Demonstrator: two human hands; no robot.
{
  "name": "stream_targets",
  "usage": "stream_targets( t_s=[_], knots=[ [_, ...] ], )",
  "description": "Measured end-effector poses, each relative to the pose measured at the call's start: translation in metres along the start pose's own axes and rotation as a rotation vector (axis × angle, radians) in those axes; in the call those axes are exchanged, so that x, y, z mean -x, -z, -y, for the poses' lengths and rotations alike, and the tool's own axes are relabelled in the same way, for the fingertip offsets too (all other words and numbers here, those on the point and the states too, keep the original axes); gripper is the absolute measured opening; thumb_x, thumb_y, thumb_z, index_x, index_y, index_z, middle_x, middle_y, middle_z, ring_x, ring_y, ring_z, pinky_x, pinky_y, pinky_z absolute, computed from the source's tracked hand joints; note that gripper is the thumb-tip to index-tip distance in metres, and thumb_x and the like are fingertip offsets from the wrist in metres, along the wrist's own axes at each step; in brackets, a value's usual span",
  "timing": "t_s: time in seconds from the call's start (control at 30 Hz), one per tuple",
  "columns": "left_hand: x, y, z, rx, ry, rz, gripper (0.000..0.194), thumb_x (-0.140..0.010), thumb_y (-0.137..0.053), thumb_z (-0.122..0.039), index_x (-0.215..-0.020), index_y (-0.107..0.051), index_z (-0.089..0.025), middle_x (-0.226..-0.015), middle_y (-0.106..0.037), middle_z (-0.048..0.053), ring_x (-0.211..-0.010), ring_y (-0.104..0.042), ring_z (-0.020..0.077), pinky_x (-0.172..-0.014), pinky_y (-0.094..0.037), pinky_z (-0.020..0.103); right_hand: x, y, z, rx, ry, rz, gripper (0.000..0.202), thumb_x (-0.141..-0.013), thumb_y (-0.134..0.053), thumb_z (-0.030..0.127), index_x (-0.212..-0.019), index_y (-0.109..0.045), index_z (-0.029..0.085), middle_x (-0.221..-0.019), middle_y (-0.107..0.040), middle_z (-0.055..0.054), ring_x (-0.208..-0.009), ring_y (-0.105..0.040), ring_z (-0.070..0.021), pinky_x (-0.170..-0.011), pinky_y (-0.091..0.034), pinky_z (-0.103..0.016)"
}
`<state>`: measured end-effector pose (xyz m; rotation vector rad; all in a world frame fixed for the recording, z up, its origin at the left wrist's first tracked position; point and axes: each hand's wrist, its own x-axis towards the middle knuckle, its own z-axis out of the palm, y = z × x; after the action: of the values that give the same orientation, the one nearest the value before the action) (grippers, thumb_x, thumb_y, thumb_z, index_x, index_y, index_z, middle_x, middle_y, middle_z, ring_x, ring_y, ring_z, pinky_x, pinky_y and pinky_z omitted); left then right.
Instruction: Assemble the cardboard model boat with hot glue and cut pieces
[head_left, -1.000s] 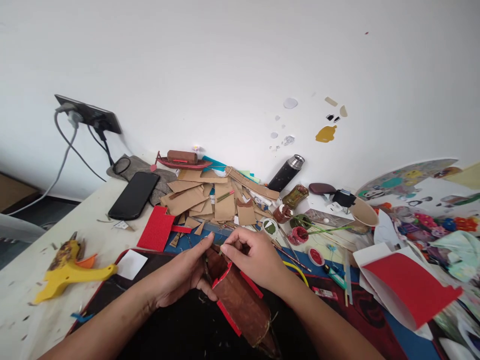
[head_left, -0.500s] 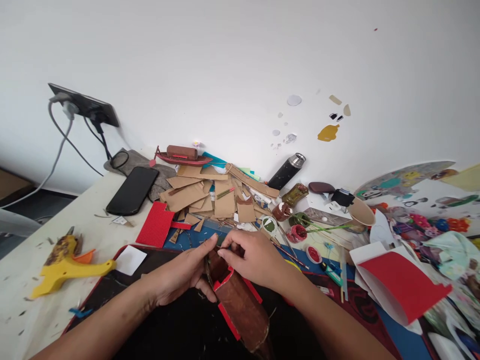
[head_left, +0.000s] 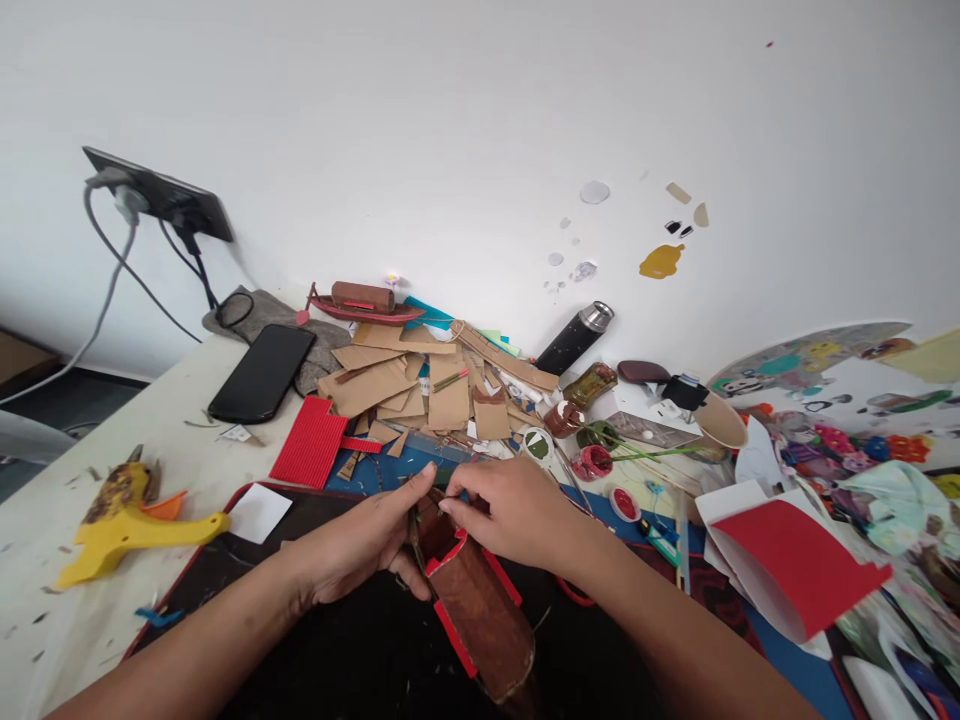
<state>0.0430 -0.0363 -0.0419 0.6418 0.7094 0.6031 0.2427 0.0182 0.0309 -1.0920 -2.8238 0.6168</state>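
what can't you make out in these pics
Head view: whatever the right hand may have between its fingertips, hidden by its own fingers.
Head view: the near end of the held boat, dark and cut off by the bottom edge.
Head view: part of the left hand's grip, hidden by the held boat.
Head view: the marks on the white scrap, too small to read.

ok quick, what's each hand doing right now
Left hand: closed around the far end of the brown model boat.
Right hand: fingers pinched at that end; anything gripped cannot be told.
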Motion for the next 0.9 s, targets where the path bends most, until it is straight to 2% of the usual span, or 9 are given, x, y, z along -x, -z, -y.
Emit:
stream_targets(
  t_s=[0.2, 0.37, 0.6, 0.9],
  knots=[
    [-0.001, -0.001, 0.000, 0.014, -0.009, 0.008, 0.079, -0.094, -0.051, -0.084, -0.122, -0.076, -0.015, -0.108, -0.081, 0.017, -0.094, -0.075, 0.0292, -0.068, -0.062, 0.033, 0.001, -0.004, 0.001, -0.016, -0.073, -0.048, 0.014, -0.101, -0.070, 0.032, -0.094, -0.073, 0.021, -0.065, -0.067, 0.002, -0.062, -0.057, -0.0156, -0.061, -0.030, -0.028],
    [0.000, -0.003, 0.001, 0.018, -0.008, 0.012, 0.075, -0.097, -0.050, -0.081, -0.126, -0.075, -0.016, -0.111, -0.080, 0.017, -0.096, -0.074, 0.0296, -0.069, -0.063, 0.035, 0.000, -0.006, 0.004, -0.001, -0.067, -0.062, 0.013, -0.101, -0.070, 0.032, -0.095, -0.073, 0.021, -0.067, -0.068, 0.002, -0.064, -0.060, -0.0165, -0.062, -0.031, -0.029],
    [0.000, -0.001, 0.003, 0.026, -0.006, 0.019, 0.071, -0.099, -0.050, -0.077, -0.127, -0.074, -0.016, -0.111, -0.081, 0.017, -0.096, -0.075, 0.0300, -0.068, -0.064, 0.035, -0.001, -0.010, 0.000, 0.048, -0.020, -0.069, 0.013, -0.101, -0.070, 0.033, -0.095, -0.073, 0.022, -0.068, -0.071, 0.002, -0.064, -0.061, -0.0166, -0.063, -0.030, -0.029],
    [0.000, -0.003, 0.001, -0.045, 0.001, -0.030, 0.074, -0.095, -0.053, -0.082, -0.121, -0.076, -0.018, -0.107, -0.081, 0.016, -0.094, -0.074, 0.0298, -0.068, -0.063, 0.035, 0.000, -0.018, -0.009, 0.172, 0.109, -0.084, 0.016, -0.103, -0.066, 0.033, -0.094, -0.070, 0.020, -0.072, -0.075, -0.001, -0.066, -0.068, -0.0189, -0.062, -0.030, -0.030]
  ],
)
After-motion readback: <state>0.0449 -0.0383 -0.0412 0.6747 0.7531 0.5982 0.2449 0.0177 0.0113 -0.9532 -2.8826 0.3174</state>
